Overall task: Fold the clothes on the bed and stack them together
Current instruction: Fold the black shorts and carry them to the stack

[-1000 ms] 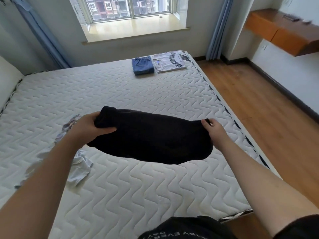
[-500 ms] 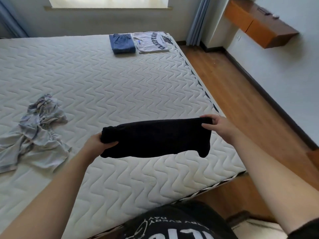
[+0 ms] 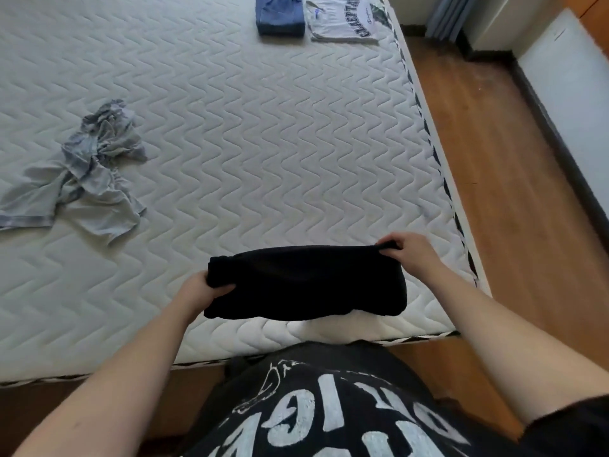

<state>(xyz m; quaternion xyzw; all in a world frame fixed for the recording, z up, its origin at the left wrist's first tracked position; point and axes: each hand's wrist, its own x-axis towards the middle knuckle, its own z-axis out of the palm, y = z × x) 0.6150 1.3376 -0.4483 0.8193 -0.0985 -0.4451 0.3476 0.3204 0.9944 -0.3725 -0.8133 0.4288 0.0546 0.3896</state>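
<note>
The person is standing at the foot of the bed point(image 3: 230, 133), both bare arms reaching forward over the near edge of the quilted white mattress. Between the hands a black garment point(image 3: 306, 283), folded into a broad band, is hanging just above the mattress near the bed's near right corner; its lower edge is drooping toward the surface, and contact with the mattress cannot be confirmed.

The left hand point(image 3: 204, 288) is holding the garment's left end, its grip closed on the bunched cloth with the thumb lying across the top. The right hand point(image 3: 408, 253) is holding the upper right corner, its grip a pinch of curled fingers over the folded edge.

On the left side of the bed a pale grey garment point(image 3: 82, 173) is lying crumpled and unfolded, well apart from the black one. At the far end, near the right edge, a folded blue garment point(image 3: 280, 14) is lying just beside a folded white T-shirt point(image 3: 346, 19) with dark lettering; the two are side by side, not stacked.

A wooden floor point(image 3: 494, 159) is running along the right of the bed. The person's black printed shirt point(image 3: 329, 410) is filling the lower part of the view.
</note>
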